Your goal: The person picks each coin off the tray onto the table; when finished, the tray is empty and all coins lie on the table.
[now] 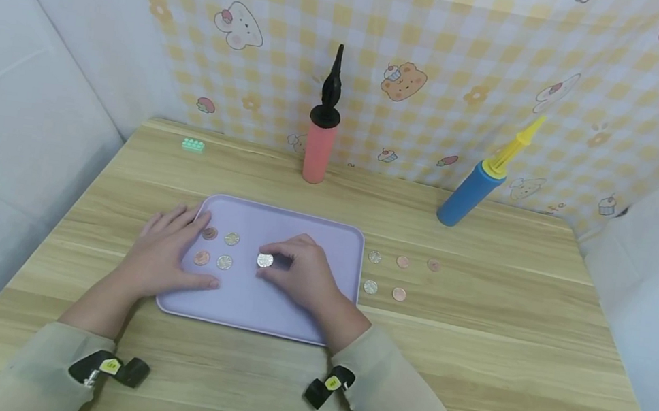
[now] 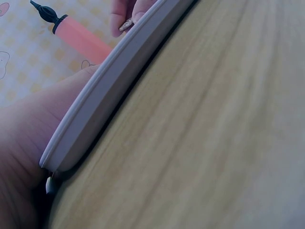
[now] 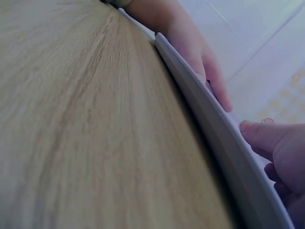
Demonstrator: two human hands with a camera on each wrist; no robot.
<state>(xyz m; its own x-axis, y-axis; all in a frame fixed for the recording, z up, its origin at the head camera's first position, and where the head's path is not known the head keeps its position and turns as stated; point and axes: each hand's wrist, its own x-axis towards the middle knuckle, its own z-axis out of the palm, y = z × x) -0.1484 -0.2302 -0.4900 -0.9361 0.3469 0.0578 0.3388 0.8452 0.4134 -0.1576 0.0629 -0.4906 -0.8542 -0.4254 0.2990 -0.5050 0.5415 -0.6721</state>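
Note:
A silver coin (image 1: pixel 264 260) is pinched between the thumb and fingers of my right hand (image 1: pixel 305 271), over the middle of the lilac tray (image 1: pixel 255 309). My left hand (image 1: pixel 161 259) lies across the tray's left edge with its fingers spread and its thumb over the tray. Beside that hand, inside the tray, are two copper coins (image 1: pixel 201 258) and two silver coins (image 1: pixel 224 262) in two rows. In the left wrist view, the pinched coin (image 2: pixel 126 24) shows edge-on above the tray rim (image 2: pixel 102 90). The right wrist view shows my right thumb (image 3: pixel 262 136) beyond the rim, but the coin is hidden there.
On the wooden table right of the tray lie two silver coins (image 1: pixel 370 286) and three copper coins (image 1: pixel 399 294). Behind it stand a pink pump (image 1: pixel 318 153) with a black nozzle and a leaning blue pump (image 1: pixel 468 196). A mint toy brick (image 1: pixel 193 145) sits back left, before a checked cloth (image 1: pixel 377 19).

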